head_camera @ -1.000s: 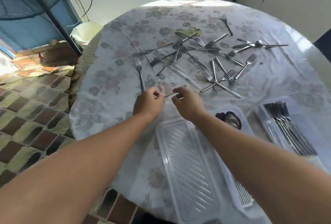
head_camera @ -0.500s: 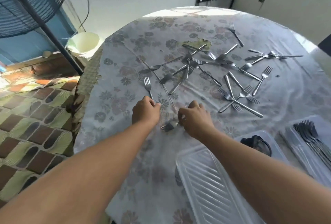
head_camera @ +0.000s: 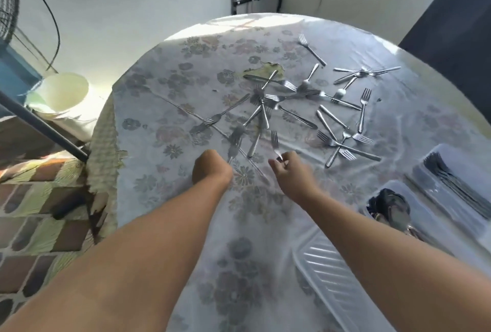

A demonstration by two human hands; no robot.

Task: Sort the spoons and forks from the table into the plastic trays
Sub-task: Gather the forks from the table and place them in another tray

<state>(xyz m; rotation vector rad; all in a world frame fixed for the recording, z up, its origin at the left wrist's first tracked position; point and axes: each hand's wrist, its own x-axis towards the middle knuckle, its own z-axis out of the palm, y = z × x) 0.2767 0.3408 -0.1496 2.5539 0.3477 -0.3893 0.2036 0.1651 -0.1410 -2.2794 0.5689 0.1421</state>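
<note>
Head view. Round counter (head_camera: 164, 108) under a pale floral plastic cloth.

Left hand (head_camera: 211, 168): near centre, curled into a loose fist by the handle end of a steel fork; whether it grips anything cannot be told.

Right hand (head_camera: 288, 168): just right of the left, fingers pinched on the handle of a slim stainless-steel fork (head_camera: 275, 143), tines pointing to the far side.

Scattered stainless-steel forks (head_camera: 292, 103): spread and crossing across the middle and far right of the counter.

Ribbed clear plastic tray (head_camera: 326, 265): near right, partly hidden by the right forearm.

Clear plastic tray holding dark rounded cutlery (head_camera: 390, 207): right, beyond the ribbed one; contents blurred.

Clear plastic tray with stacked forks (head_camera: 451, 180): far right edge.

Pale cream plastic bucket (head_camera: 63, 95): on the floor, left of the counter.
</note>
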